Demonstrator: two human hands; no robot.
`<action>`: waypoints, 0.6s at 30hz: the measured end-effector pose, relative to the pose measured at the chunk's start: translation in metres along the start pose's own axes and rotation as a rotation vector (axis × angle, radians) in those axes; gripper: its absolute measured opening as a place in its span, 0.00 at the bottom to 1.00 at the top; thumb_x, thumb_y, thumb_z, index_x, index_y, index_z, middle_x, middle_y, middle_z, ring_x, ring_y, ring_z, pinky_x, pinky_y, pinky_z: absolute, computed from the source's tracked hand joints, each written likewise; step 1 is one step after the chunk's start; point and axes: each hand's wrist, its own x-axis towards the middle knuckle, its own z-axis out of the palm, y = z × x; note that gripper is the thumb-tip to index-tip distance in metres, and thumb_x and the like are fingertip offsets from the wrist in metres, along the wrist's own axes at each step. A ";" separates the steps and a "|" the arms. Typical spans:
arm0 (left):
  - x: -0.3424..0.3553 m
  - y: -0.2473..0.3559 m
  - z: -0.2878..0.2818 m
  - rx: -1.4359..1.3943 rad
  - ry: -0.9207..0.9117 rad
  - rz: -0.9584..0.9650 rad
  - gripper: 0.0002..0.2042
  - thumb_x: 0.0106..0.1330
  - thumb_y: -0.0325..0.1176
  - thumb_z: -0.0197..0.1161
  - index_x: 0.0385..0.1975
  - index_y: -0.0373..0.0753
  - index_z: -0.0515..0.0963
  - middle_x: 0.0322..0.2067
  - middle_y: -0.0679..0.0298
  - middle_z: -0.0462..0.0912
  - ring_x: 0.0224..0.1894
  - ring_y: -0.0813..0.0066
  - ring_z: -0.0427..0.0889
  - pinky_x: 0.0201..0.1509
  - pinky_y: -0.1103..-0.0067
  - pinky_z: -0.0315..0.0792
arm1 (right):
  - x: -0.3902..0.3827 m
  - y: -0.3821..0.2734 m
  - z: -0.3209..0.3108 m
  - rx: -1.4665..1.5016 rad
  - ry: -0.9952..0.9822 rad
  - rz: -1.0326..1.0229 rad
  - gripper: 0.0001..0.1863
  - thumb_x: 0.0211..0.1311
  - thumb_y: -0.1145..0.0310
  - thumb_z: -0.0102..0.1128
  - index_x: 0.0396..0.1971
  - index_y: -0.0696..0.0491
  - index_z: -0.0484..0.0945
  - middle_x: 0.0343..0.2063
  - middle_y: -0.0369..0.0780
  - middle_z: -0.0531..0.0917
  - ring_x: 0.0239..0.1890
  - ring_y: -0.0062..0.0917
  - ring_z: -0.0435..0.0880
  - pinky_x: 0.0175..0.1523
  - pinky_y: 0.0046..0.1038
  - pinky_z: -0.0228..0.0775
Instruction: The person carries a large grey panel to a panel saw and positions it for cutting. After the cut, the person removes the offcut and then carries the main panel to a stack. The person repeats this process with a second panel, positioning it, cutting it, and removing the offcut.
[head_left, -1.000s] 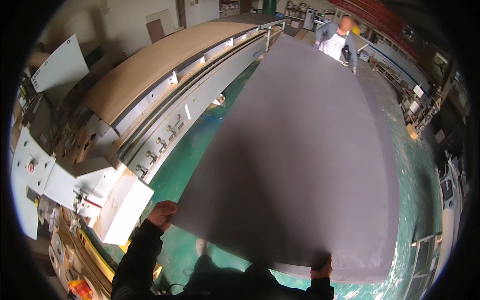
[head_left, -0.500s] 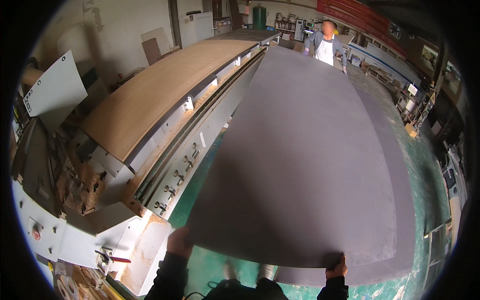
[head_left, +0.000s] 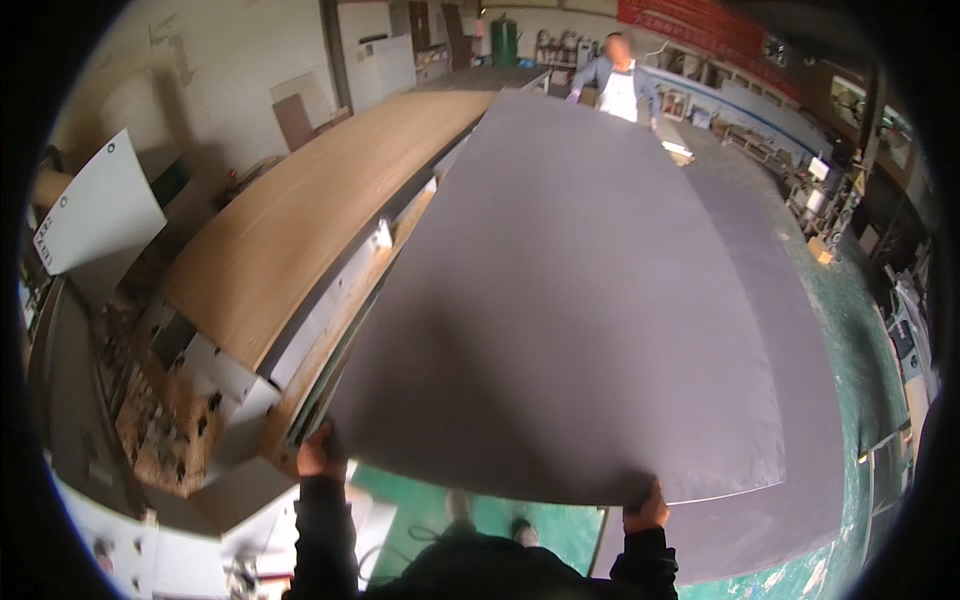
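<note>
Two hands of ours share the near edge of a dark grey board [head_left: 560,300]. Our left hand [head_left: 318,455] has its fingers closed around the near left corner; our right hand [head_left: 648,508] pinches the same edge further right, thumb on top, the fingers beneath hidden from us. The board hangs in front of us, running away to a co-worker [head_left: 620,95] in a white apron, whose hands are at its far end, though we cannot tell how firmly they hold it.

Half a second ago, we could see the row of knobs along the white machine's side; now the board has shifted left and hides them. Its left edge overlaps our view of the sawdust-strewn rail [head_left: 345,345], next to the brown worktop [head_left: 330,215]. We judge that the carry has brought it closer to the machine, so our left corner needs the most care about knocking the rail.

To the right, more of a second dark sheet [head_left: 800,420] shows lower down, uncovered by the shift. Between that sheet and the machine, we see green floor [head_left: 565,520] near our feet.
</note>
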 end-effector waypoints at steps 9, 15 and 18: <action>0.102 0.049 -0.034 -0.101 -0.115 0.047 0.20 0.61 0.27 0.58 0.55 0.34 0.76 0.51 0.57 0.82 0.55 0.56 0.79 0.65 0.63 0.69 | 0.014 0.076 0.095 -0.014 -0.078 0.124 0.20 0.77 0.61 0.38 0.57 0.58 0.71 0.55 0.44 0.77 0.58 0.36 0.76 0.61 0.41 0.72; 0.192 0.081 -0.079 -0.115 0.238 0.046 0.12 0.61 0.27 0.57 0.44 0.37 0.80 0.45 0.59 0.85 0.49 0.58 0.82 0.61 0.62 0.72 | 0.011 0.135 0.160 0.079 -0.120 0.257 0.19 0.77 0.65 0.36 0.60 0.57 0.67 0.56 0.45 0.75 0.57 0.39 0.76 0.57 0.48 0.75; 0.224 0.086 -0.101 -0.129 0.262 0.048 0.14 0.64 0.28 0.54 0.47 0.35 0.79 0.48 0.57 0.84 0.51 0.58 0.80 0.62 0.63 0.71 | 0.000 0.157 0.188 -0.008 -0.115 0.322 0.19 0.77 0.65 0.35 0.60 0.57 0.66 0.58 0.46 0.73 0.58 0.39 0.75 0.58 0.49 0.73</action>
